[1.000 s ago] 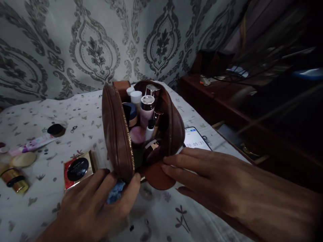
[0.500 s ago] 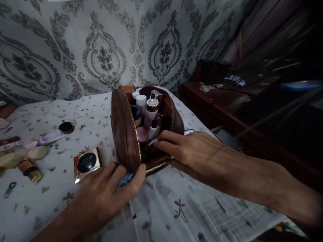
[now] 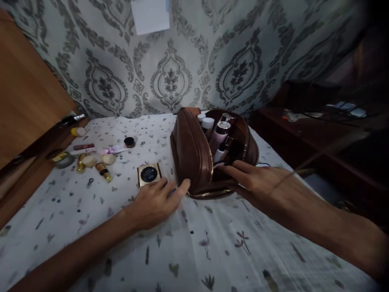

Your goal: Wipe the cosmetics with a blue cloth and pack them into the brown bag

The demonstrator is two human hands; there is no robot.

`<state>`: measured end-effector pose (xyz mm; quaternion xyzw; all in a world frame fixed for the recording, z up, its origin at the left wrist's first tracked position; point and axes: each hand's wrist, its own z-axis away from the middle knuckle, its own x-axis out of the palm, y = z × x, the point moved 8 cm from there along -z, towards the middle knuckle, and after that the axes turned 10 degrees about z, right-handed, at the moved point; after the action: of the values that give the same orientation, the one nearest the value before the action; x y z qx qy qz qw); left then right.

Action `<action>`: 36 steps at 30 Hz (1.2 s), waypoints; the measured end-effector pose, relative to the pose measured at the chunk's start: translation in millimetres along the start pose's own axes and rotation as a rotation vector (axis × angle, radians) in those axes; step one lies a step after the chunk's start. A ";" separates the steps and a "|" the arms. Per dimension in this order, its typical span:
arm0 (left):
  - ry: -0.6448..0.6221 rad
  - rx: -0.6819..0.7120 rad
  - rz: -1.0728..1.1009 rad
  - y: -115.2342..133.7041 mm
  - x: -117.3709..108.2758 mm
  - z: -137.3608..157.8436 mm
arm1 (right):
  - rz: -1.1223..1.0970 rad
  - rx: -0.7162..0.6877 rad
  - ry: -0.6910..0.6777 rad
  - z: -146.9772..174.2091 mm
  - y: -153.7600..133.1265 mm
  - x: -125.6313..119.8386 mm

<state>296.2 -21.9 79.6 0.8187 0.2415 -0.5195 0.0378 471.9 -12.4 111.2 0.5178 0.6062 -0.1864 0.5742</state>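
A brown leather makeup bag (image 3: 193, 152) stands unzipped on the patterned cloth. Inside it are a pink bottle with a shiny cap (image 3: 219, 136), white-capped containers (image 3: 208, 123) and a small white bottle (image 3: 218, 155). My right hand (image 3: 255, 178) reaches into the opening from the right, its fingers bent. A small whitish piece shows at its fingertips; what they grip is unclear. My left hand (image 3: 159, 198) rests at the bag's front left corner, fingers apart, thumb against the leather. Just beyond its fingers lies a gold compact box with a black disc (image 3: 148, 174).
Farther left lie a small black-lidded jar (image 3: 129, 142), a floral tube (image 3: 114, 150), pale sponges (image 3: 107, 159), a gold-and-black bottle (image 3: 103, 172) and a glass jar (image 3: 62, 159). A wooden panel (image 3: 30, 89) borders the left; a dark red table (image 3: 288, 138) stands right.
The view has swung left and back, so the bag appears farther right and more items show at left. Both hands keep nearly the same places at the bag.
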 end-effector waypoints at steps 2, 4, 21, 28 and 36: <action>0.001 -0.077 -0.009 -16.9 0.5 14.5 | -0.021 0.016 0.055 5.8 -6.8 -6.4; -0.008 -0.171 -0.012 -37.1 1.7 30.7 | -0.048 0.058 0.136 10.6 -12.9 -15.9; -0.388 -1.144 -0.077 -260.8 2.0 130.5 | -0.692 -0.132 0.227 -30.3 -133.2 -29.4; -0.566 -1.209 0.048 -295.2 23.7 136.1 | -0.969 -0.108 0.111 -61.7 -176.5 -2.0; -0.617 -1.207 0.112 -305.7 30.6 137.2 | -1.138 -0.004 0.117 -62.0 -190.5 33.6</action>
<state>59.7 215.2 48.0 0.4800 0.4247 -0.5008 0.5818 287.0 -22.7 27.9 0.1181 0.8205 -0.4363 0.3499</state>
